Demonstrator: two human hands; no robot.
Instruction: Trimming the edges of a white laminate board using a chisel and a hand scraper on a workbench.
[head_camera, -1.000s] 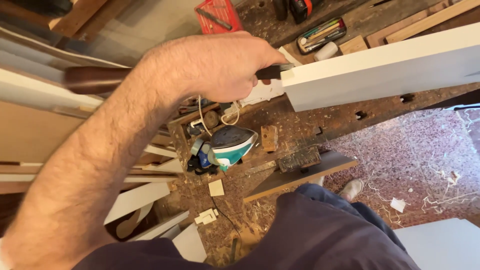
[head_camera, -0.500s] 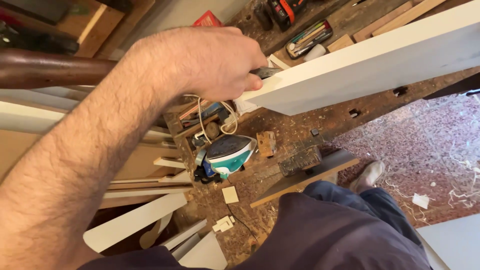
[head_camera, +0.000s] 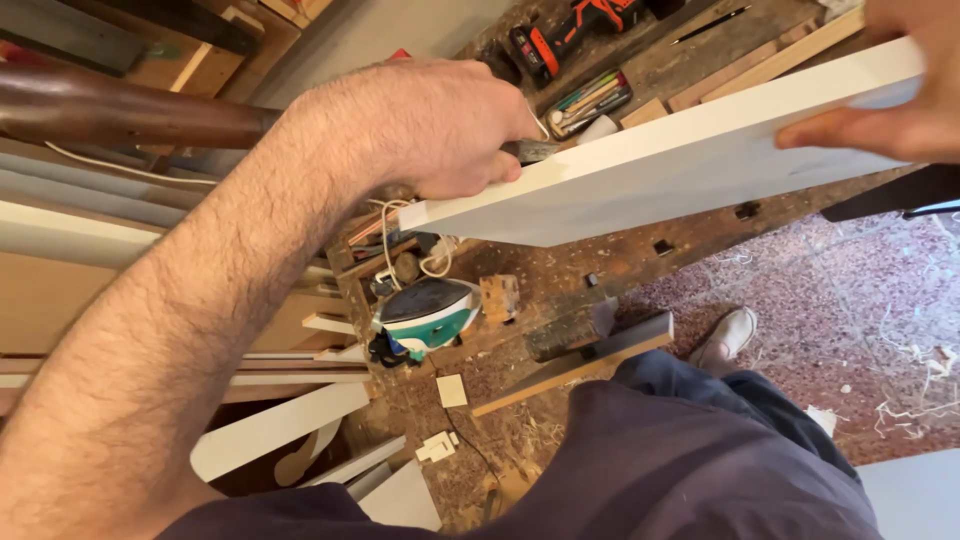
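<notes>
A long white board (head_camera: 660, 165) lies slanted over a worn wooden workbench (head_camera: 560, 290). My left hand (head_camera: 430, 125) is closed around a dark small tool (head_camera: 530, 150) pressed against the board's near-left end. My right hand (head_camera: 890, 95) grips the board's far end at the upper right, fingers wrapped over its edge.
A teal and white clothes iron (head_camera: 425, 315) with a white cord sits on the bench below the board. An orange and black power drill (head_camera: 570, 30) lies at the back. White offcuts (head_camera: 275, 430) lean at lower left. My shoe (head_camera: 725, 335) stands on a shaving-strewn floor (head_camera: 860, 310).
The view has shifted, so the board now slants more steeply across the frame. My right hand has come into sight on the board's far end. My left hand stays at the near end.
</notes>
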